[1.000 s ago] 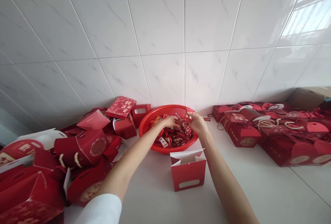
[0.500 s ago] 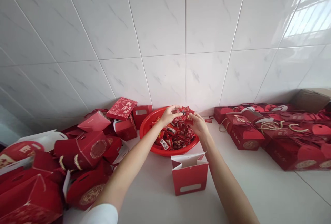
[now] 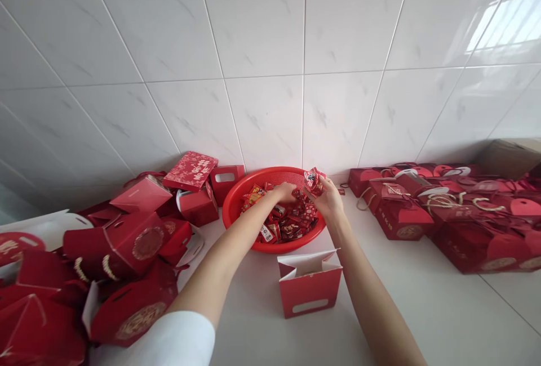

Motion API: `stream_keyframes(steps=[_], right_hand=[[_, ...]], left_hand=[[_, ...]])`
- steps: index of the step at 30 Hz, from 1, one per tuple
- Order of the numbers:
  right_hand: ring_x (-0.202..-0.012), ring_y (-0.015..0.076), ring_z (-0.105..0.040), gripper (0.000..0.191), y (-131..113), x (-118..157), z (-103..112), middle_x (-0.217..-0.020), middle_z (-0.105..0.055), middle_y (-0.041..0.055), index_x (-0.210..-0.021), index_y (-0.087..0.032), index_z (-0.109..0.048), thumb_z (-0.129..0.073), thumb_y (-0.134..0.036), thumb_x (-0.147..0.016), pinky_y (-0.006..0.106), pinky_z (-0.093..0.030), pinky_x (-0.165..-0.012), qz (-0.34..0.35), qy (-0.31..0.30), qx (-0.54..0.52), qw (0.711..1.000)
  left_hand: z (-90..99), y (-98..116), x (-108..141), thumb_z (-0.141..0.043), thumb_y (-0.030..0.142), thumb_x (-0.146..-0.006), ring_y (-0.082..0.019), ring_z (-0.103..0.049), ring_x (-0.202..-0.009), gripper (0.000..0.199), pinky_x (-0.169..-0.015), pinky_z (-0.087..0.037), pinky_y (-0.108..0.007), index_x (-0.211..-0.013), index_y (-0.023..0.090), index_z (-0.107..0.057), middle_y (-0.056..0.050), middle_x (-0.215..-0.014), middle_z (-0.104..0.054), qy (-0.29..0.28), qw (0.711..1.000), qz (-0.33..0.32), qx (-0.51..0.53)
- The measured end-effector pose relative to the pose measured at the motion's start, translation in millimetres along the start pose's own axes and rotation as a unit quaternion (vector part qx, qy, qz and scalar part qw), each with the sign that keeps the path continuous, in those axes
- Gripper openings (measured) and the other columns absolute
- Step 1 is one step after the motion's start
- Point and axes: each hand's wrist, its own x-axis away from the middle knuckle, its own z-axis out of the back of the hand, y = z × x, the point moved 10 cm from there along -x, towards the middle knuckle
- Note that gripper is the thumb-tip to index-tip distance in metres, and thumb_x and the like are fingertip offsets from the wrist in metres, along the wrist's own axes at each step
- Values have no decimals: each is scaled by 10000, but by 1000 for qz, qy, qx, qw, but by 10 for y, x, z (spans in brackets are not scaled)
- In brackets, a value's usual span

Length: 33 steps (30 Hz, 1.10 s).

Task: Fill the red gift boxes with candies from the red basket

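Note:
A red plastic basket [image 3: 231, 214] with a perforated wall holds a heap of wrapped candies [image 3: 291, 226], mostly in red wrappers. My left hand [image 3: 285, 192] reaches down into the heap, and its fingertips are hidden there. At the basket's right rim, my right hand [image 3: 329, 200] is closed around some red-wrapped candies [image 3: 313, 180], held above the heap. In front of the basket stands a red gift box [image 3: 310, 291] with its top open and a slot handle cut in its near side. What lies inside the box cannot be made out.
On the left, red gift boxes [image 3: 127, 245] lie in a jumbled pile, some with rope handles. Closed red boxes [image 3: 401, 217] stand in rows on the right, with a brown cardboard box [image 3: 509, 157] behind them. A tiled wall [image 3: 262, 124] rises behind the basket.
My left hand has left the candies held up beside my right hand and dipped down into the basket. My right hand has stayed near the rim, still holding candies. The view has shifted slightly.

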Motion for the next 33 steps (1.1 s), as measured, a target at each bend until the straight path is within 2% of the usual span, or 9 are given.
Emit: stream_keyframes(steps=[4, 8, 12, 16, 18, 21, 27, 29, 33], right_hand=[[-881, 195, -665, 272, -9, 24, -25, -781, -678, -38, -699, -250, -531, -796, -308, -683, 429, -584, -869, -6, -1, -2, 1000], [-861, 193, -677, 258, -18, 30, -36, -781, -686, -28, -696, -243, -539, -797, -254, -685, 392, -596, -831, -11, 6, -11, 1000], [-793, 172, -679, 186, -1, 35, -23, -792, -708, -32, -802, -256, -623, -774, -204, -705, 318, -599, -726, -22, 30, -13, 999], [-752, 150, -672, 235, 16, 45, -40, -812, -733, -45, -943, -269, -681, -751, -187, -734, 265, -573, -645, -25, 36, -15, 999], [-752, 146, -673, 240, 30, 56, -36, -812, -740, -53, -951, -267, -697, -742, -175, -734, 254, -563, -626, -32, 45, -18, 998], [-730, 145, -671, 120, 49, 68, -63, -763, -730, -58, -833, -241, -704, -737, -181, -734, 249, -560, -614, -46, 42, -18, 998], [-691, 140, -666, 85, 70, 74, -149, -738, -737, -14, -729, -200, -694, -769, -165, -709, 234, -562, -621, -66, 11, -47, 997], [-678, 140, -662, 106, 87, 81, -158, -729, -733, -7, -716, -192, -688, -786, -159, -690, 233, -559, -616, -76, 1, -46, 996], [-686, 167, -670, 120, 108, 97, -134, -708, -715, -15, -706, -203, -670, -785, -174, -688, 292, -585, -638, -86, -2, -37, 996]], left_hand=[[-206, -51, -28, -747, 65, -564, -325, -693, -916, 236, -929, -488, -416, -497, 212, -576, -66, -639, -707, -36, 998, 39, -23], [-93, -114, 58, -758, 78, -541, -273, -678, -692, 270, -789, -527, -384, -448, 209, -541, 1, -473, -586, -89, 994, 71, 3], [140, -63, 230, -831, 283, -591, -244, -687, -681, 199, -716, -547, -340, -569, 189, -657, -16, -603, -697, -126, 987, 75, 67], [247, 147, 405, -772, 548, -703, -257, -724, -804, 401, -783, -567, -367, -772, 155, -726, -86, -805, -772, -134, 968, 51, 204], [292, 267, 463, -763, 615, -703, -255, -721, -807, 480, -826, -560, -387, -780, 142, -726, -95, -797, -765, -116, 954, 25, 275], [397, 341, 498, -706, 697, -727, -268, -712, -896, 559, -924, -530, -414, -795, 143, -730, -92, -851, -769, -46, 950, -2, 308], [479, 328, 451, -594, 717, -821, -314, -523, -1357, 606, -1161, -360, -434, -1104, 202, -740, -106, -1327, -688, 80, 957, -9, 279], [431, 342, 419, -556, 703, -855, -305, -480, -1402, 591, -1170, -354, -426, -1138, 215, -733, -95, -1385, -653, 94, 960, -11, 265], [262, 449, 360, -443, 727, -902, -290, -524, -1357, 642, -1150, -387, -403, -1125, 203, -738, -80, -1290, -710, 71, 963, -49, 256]])
